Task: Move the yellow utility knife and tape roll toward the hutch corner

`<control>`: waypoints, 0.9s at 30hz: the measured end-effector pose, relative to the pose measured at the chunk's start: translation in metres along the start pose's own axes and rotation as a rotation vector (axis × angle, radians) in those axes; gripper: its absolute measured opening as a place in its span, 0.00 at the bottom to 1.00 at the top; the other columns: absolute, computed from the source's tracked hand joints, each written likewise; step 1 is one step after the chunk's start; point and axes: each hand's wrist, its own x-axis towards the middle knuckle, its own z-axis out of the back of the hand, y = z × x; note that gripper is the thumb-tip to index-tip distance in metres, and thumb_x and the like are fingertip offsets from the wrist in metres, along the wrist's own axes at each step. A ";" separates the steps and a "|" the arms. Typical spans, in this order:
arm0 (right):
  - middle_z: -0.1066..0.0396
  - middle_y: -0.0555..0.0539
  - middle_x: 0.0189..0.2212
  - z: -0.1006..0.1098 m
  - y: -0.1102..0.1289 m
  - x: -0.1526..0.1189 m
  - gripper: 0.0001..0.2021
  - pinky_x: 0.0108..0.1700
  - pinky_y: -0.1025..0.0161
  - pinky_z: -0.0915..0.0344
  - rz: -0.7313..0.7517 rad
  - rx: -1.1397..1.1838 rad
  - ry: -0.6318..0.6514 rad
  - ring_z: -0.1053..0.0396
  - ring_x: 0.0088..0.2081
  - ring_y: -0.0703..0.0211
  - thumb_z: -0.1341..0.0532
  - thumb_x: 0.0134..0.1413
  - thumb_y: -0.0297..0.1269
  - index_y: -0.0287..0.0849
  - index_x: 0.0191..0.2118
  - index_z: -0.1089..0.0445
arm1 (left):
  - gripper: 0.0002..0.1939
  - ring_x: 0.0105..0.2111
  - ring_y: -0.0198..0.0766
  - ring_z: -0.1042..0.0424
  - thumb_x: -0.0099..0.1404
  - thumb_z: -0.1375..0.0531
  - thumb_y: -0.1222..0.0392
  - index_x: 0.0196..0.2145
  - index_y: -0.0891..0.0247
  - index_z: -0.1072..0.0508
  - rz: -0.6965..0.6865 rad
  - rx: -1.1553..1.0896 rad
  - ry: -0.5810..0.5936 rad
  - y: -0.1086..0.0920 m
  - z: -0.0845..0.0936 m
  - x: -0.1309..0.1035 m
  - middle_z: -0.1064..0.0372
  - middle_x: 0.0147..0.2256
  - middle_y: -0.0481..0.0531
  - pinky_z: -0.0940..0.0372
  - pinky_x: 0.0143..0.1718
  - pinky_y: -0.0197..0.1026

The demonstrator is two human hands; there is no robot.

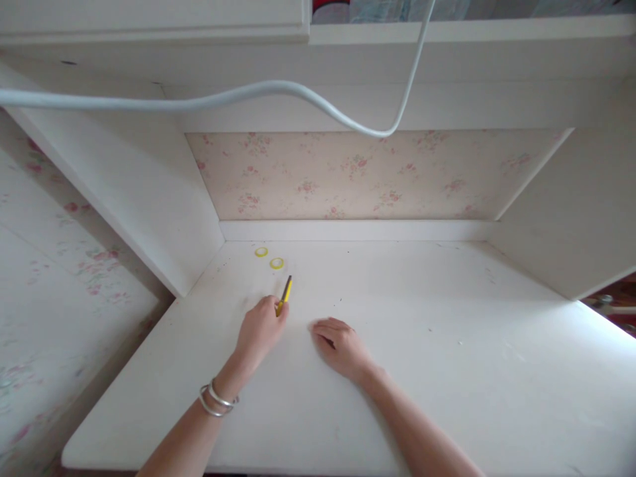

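Your left hand (259,329) is lying knuckles up on the white desk (422,344), its fingers closing around the lower end of a yellow tool (284,296). The tool's dark tip is pointing away from you, toward the back of the desk; whether it is a pen, a cutter or something else is too small to tell. Two silver bangles (216,399) are sitting on that wrist.

Your right hand (340,346) is resting just beside the left, palm down, fingers loosely curled and pointing left toward the tool without touching it. It is holding nothing, and the two hands are lying near each other but apart.

Just beyond the tool's tip, two small yellow rings (269,258) are lying flat on the desk near the back left corner, one a little behind and to the left of the other, close together but not touching. They are looking like small tape rolls, though that is hard to confirm.

Behind them, floral wallpaper (358,173) is filling the back of the alcove between white side panels. A white cable (278,88) is drooping across the view above, under a shelf (447,30).
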 end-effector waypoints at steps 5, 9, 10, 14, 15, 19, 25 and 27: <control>0.28 0.48 0.37 0.013 -0.012 -0.001 0.12 0.41 0.65 0.36 -0.268 0.009 -0.241 0.31 0.37 0.62 0.50 0.57 0.36 0.46 0.37 0.29 | 0.15 0.34 0.39 0.30 0.65 0.53 0.52 0.35 0.63 0.32 -0.127 -0.003 0.067 -0.052 -0.018 -0.028 0.31 0.34 0.55 0.42 0.34 0.37; 0.28 0.48 0.37 0.020 -0.027 -0.002 0.13 0.38 0.65 0.35 -0.373 0.049 -0.319 0.31 0.33 0.62 0.50 0.55 0.39 0.45 0.37 0.28 | 0.12 0.35 0.40 0.30 0.65 0.51 0.55 0.35 0.64 0.33 -0.145 0.018 0.101 -0.065 -0.028 -0.033 0.31 0.33 0.56 0.41 0.34 0.37; 0.28 0.48 0.37 0.021 -0.030 -0.002 0.13 0.38 0.65 0.35 -0.383 0.061 -0.322 0.31 0.33 0.62 0.50 0.55 0.39 0.45 0.37 0.28 | 0.11 0.35 0.40 0.30 0.64 0.51 0.55 0.36 0.64 0.34 -0.140 0.021 0.110 -0.065 -0.029 -0.034 0.31 0.33 0.56 0.41 0.34 0.37; 0.27 0.49 0.36 0.020 -0.039 0.010 0.14 0.37 0.66 0.35 -0.470 0.070 -0.325 0.31 0.33 0.62 0.49 0.55 0.41 0.44 0.37 0.28 | 0.11 0.33 0.41 0.29 0.64 0.51 0.54 0.36 0.64 0.35 -0.115 0.009 0.127 -0.059 -0.034 -0.035 0.31 0.32 0.55 0.41 0.31 0.38; 0.27 0.49 0.35 0.020 -0.041 0.016 0.14 0.37 0.66 0.35 -0.486 0.063 -0.321 0.31 0.33 0.62 0.49 0.55 0.42 0.44 0.37 0.28 | 0.11 0.33 0.41 0.29 0.64 0.51 0.53 0.35 0.64 0.36 -0.113 -0.004 0.132 -0.057 -0.035 -0.035 0.31 0.32 0.55 0.42 0.31 0.38; 0.28 0.50 0.38 0.022 -0.040 0.060 0.15 0.38 0.67 0.37 -0.398 -0.080 -0.148 0.31 0.34 0.64 0.51 0.57 0.40 0.45 0.40 0.29 | 0.16 0.32 0.41 0.29 0.64 0.52 0.48 0.36 0.63 0.36 -0.121 -0.064 0.147 -0.053 -0.038 -0.035 0.30 0.32 0.55 0.42 0.30 0.38; 0.36 0.49 0.50 0.002 -0.024 0.146 0.16 0.48 0.64 0.41 -0.191 -0.226 0.137 0.36 0.46 0.60 0.49 0.56 0.39 0.47 0.50 0.36 | 0.21 0.32 0.41 0.29 0.66 0.56 0.46 0.35 0.64 0.33 -0.115 -0.038 0.214 -0.052 -0.039 -0.032 0.30 0.32 0.57 0.41 0.30 0.39; 0.42 0.48 0.55 -0.014 -0.019 0.169 0.21 0.52 0.61 0.44 -0.130 -0.262 0.230 0.41 0.52 0.57 0.47 0.55 0.40 0.48 0.55 0.41 | 0.21 0.32 0.41 0.29 0.66 0.56 0.47 0.35 0.64 0.31 -0.101 -0.019 0.227 -0.051 -0.040 -0.031 0.30 0.32 0.57 0.41 0.32 0.39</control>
